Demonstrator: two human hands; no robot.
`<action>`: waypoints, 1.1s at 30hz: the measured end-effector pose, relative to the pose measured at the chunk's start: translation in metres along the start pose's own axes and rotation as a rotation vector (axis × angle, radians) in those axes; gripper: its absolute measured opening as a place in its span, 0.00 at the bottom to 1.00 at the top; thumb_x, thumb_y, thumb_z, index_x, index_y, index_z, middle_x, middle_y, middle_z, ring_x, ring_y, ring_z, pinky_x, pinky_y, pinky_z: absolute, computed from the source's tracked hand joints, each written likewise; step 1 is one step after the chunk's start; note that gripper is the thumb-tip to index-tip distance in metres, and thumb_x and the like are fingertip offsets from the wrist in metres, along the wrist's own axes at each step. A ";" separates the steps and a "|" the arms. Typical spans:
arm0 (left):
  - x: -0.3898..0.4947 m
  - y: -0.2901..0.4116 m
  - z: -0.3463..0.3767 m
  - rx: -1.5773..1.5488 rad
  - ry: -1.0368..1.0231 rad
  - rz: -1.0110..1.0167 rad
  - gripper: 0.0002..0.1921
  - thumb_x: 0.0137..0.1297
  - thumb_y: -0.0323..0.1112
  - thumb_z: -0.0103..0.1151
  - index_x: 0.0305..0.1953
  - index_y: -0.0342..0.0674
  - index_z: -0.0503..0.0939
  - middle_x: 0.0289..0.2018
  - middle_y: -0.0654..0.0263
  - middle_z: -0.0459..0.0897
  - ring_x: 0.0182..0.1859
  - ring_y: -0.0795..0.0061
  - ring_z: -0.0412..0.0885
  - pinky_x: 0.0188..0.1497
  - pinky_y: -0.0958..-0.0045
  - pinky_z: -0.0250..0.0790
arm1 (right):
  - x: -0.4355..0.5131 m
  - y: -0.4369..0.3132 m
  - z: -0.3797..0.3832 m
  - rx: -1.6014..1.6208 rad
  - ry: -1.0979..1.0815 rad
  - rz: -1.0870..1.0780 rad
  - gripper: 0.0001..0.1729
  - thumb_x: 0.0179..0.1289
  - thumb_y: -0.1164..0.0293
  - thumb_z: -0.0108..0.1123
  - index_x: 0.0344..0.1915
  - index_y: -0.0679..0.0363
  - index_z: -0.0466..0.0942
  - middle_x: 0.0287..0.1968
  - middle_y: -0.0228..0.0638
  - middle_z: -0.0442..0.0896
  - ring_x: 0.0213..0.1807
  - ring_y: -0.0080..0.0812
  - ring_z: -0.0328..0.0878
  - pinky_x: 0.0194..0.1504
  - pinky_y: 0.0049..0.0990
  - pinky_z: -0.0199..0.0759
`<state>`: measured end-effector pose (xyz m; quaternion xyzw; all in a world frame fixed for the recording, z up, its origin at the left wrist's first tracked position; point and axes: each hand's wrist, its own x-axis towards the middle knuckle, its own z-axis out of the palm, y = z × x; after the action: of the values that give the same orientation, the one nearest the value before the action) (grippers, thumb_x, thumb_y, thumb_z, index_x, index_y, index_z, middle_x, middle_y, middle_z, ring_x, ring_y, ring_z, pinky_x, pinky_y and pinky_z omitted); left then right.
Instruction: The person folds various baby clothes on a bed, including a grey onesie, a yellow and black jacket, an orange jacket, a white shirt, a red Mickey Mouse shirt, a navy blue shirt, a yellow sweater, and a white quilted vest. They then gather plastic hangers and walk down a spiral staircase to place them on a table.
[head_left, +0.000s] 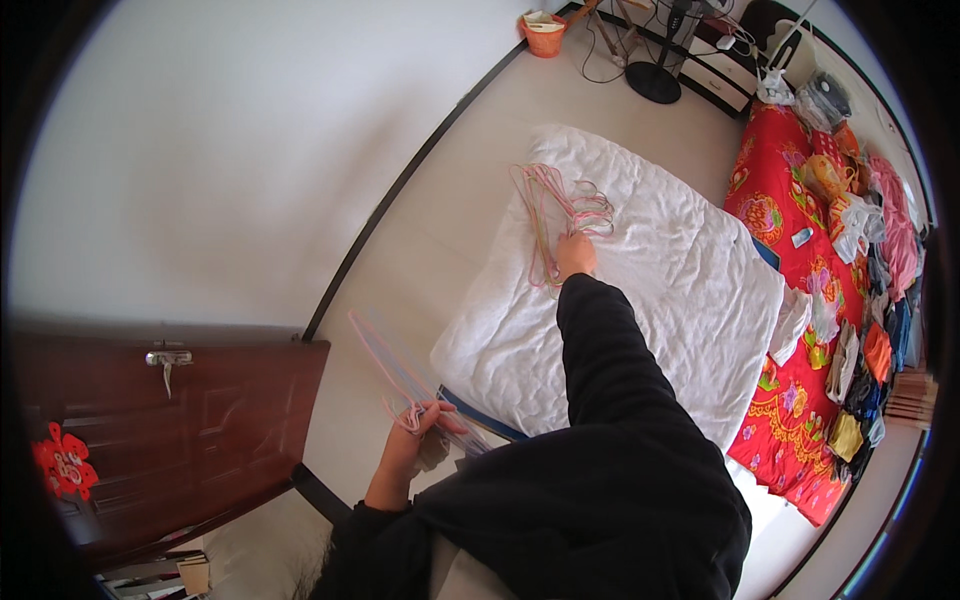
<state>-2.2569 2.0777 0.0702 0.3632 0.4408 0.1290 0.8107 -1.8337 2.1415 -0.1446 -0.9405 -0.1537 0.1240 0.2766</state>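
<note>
My right hand (576, 255) reaches forward over a white blanket (660, 300), its fingers closed on a bundle of thin pink and green hangers (544, 196). They look like coated-wire clothes hangers, fanned out on the cloth; my fist hides part of them. Lower left, beyond the blanket's near corner, my left hand (421, 439) grips more thin hangers (382, 356), pink and pale blue. Their lower ends run behind my dark sleeve. The blanket is wrinkled and covers a raised surface with a blue edge (480, 412).
A brown door (202, 420) stands at left beside a white wall (247, 165). On the right, a red patterned bedspread (757, 195) carries bags and heaped clothes (892, 225). A fan base (652, 82), cables and an orange bucket (544, 37) are at the far end.
</note>
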 end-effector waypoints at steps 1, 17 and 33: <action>-0.004 -0.002 -0.001 0.005 0.008 0.002 0.17 0.74 0.42 0.53 0.51 0.33 0.76 0.32 0.57 0.85 0.40 0.60 0.87 0.31 0.70 0.76 | -0.002 0.004 0.003 -0.024 -0.019 -0.003 0.19 0.67 0.58 0.57 0.46 0.63 0.80 0.41 0.50 0.86 0.46 0.54 0.83 0.46 0.48 0.76; -0.038 0.001 -0.023 -0.006 -0.043 0.144 0.15 0.74 0.41 0.54 0.49 0.34 0.76 0.31 0.59 0.84 0.40 0.63 0.87 0.28 0.72 0.75 | -0.159 0.050 -0.124 -0.013 -0.087 -0.473 0.14 0.61 0.63 0.64 0.45 0.53 0.74 0.35 0.43 0.85 0.39 0.54 0.82 0.40 0.48 0.74; -0.084 -0.022 -0.051 -0.094 0.103 0.244 0.14 0.74 0.42 0.53 0.47 0.36 0.78 0.31 0.59 0.86 0.37 0.66 0.87 0.29 0.73 0.74 | -0.166 0.053 -0.104 0.817 -0.300 -0.375 0.15 0.57 0.65 0.76 0.32 0.61 0.78 0.30 0.28 0.79 0.33 0.20 0.73 0.37 0.23 0.70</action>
<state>-2.3492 2.0424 0.0893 0.3685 0.4278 0.2654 0.7815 -1.9414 1.9893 -0.0648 -0.6826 -0.2976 0.2567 0.6161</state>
